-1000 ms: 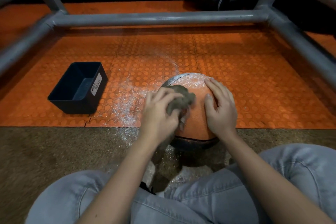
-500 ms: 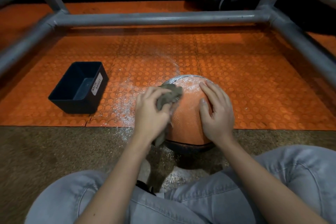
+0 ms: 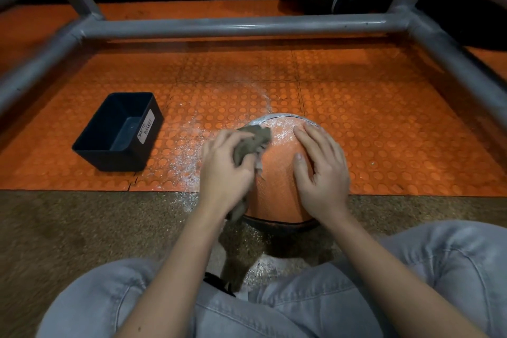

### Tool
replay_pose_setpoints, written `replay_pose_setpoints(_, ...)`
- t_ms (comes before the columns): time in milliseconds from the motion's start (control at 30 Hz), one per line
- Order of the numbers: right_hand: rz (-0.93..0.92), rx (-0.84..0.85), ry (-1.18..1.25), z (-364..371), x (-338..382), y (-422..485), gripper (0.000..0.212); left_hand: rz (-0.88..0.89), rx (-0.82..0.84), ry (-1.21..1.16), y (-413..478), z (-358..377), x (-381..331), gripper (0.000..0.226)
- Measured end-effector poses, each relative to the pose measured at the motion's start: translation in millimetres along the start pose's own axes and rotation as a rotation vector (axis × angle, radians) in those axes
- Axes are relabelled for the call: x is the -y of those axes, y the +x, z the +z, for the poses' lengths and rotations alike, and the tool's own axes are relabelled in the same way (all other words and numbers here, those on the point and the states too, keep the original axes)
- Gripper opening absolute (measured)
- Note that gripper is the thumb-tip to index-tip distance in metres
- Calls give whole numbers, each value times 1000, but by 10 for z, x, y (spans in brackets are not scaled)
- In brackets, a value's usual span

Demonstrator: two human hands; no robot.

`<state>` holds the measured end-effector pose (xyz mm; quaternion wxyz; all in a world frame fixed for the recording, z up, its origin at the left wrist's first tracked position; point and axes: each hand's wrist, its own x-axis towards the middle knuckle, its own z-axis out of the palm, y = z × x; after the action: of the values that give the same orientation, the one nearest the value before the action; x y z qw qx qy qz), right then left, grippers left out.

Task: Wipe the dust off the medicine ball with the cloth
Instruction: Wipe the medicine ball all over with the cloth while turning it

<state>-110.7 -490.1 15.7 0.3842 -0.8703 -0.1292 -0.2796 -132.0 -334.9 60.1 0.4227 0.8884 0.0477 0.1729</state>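
Here's the medicine ball [image 3: 277,181]: round, orange, pebbled rubber, a dark band low down, white powder over its far crown. The studded orange mat [image 3: 356,118] ends right under the ball, with coarse speckled brown floor [image 3: 82,222] on the ball's near side. The left hand [image 3: 225,170] is on the ball's left flank, fingers curled round a crumpled grey-brown cloth [image 3: 251,143]. The right hand [image 3: 321,173] lies flat on the ball's right side, fingers straight, slightly spread. Left of the ball is scattered white dust [image 3: 189,151], then a dark rectangular bin [image 3: 123,159] labelled "WASTE BASKET". Beyond the ball runs a grey metal tube frame [image 3: 233,26].
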Motion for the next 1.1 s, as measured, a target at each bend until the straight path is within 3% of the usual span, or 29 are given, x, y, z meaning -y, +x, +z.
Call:
replay_pose_setpoints(67,2,10,2,-5,-1,5,46,173,11,89,-78,14,-93,23)
replay_pose_setpoints(133,6,18,7,-7,0,13,46,171,47,62,-34,-12,-66,25)
replay_pose_setpoints(267,6,28,23,3,27,16,46,-241,64,-221,170,-120,120,22)
replay_pose_setpoints(333,-4,27,26,9,37,9,45,-307,35,-223,183,-148,157,20)
replay_pose_setpoints(567,-3,22,28,-13,-21,18,45,160,148,61,-38,-80,-122,26)
replay_pose_setpoints(767,-28,31,34,2,15,-9,45,-199,91,-87,214,-294,182,24)
replay_pose_setpoints(900,-3,22,50,-9,12,1,45,-85,95,42,129,-264,125,23)
replay_pose_setpoints(1033,16,20,43,-35,-38,22,45,143,162,15,-50,-126,-138,32)
replay_pose_setpoints(1100,29,40,52,-45,-49,30,46,66,168,-37,10,-140,-104,35)
